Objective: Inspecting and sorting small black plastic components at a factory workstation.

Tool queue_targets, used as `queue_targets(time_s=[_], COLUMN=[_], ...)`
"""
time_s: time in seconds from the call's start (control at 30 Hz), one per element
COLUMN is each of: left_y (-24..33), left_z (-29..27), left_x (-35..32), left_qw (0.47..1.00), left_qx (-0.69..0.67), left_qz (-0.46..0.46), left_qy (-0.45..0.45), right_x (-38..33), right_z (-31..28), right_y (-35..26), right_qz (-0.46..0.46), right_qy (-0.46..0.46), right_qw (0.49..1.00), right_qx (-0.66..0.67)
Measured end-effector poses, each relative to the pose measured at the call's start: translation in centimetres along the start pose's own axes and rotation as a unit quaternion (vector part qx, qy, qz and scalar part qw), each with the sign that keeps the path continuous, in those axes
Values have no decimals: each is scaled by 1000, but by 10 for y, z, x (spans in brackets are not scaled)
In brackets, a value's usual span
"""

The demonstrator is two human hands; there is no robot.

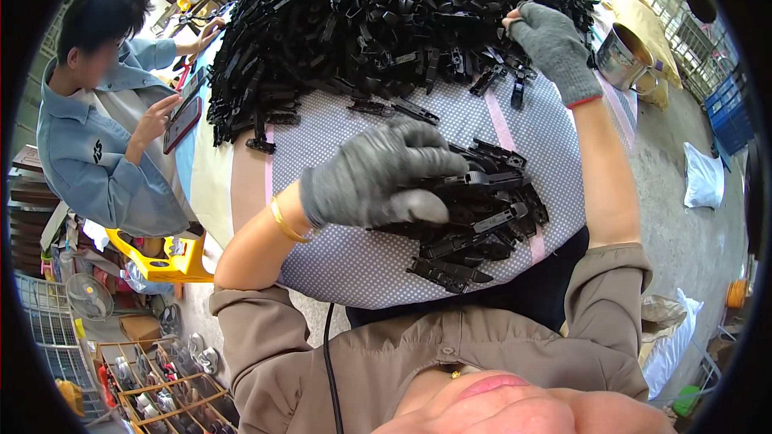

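My left hand (378,177), in a grey glove, is closed on a bundle of black plastic clips (482,217) resting on the dotted cloth of the table (362,265) near my body. My right hand (551,44), also grey-gloved, reaches to the edge of a large heap of the same black plastic parts (386,8) at the far side, its fingers curled into the loose pieces. A few single clips (402,108) lie between the heap and the bundle.
Another person in a blue shirt (96,153) sits at the left holding a phone (182,124). A metal can (623,56) stands at the right of the heap. A yellow stool (165,261) and shelves of small items (153,378) are at lower left.
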State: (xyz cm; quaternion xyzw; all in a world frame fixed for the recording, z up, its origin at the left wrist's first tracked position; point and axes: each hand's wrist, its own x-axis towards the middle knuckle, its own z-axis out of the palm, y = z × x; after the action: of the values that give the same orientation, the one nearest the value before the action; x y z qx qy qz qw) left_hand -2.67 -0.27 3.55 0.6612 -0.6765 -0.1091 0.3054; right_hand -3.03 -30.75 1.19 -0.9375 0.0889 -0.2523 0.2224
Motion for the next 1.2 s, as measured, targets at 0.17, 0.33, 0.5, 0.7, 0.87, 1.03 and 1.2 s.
queue_targets(time_s=[0.17,0.33,0.5,0.7,0.87,1.03,1.2], left_y=[-47,-69,-60,-63,-60,-48,-37], left_z=[-24,-4,11,6,-8,1,12], left_x=[-18,-5,12,-2,-2,-1,1], left_qw=[963,966,903,952,844,809,869], left_qx=[-152,125,366,221,-405,-497,-341], left_qz=[-155,-209,-224,-124,-241,-248,-298], left_qy=[157,93,-15,170,255,193,198], right_x=[-3,-2,-2,2,-14,-44,-48], right_z=[24,29,31,24,17,23,20], right_y=[-1,-11,-10,-12,-28,-75,-77], right_qz=[-19,-2,-33,-14,-13,135,152], right_qy=[-37,-49,-51,-40,28,-178,-243], right_qw=[986,968,963,968,999,807,798], right_qx=[-159,-244,-261,-247,-35,546,531])
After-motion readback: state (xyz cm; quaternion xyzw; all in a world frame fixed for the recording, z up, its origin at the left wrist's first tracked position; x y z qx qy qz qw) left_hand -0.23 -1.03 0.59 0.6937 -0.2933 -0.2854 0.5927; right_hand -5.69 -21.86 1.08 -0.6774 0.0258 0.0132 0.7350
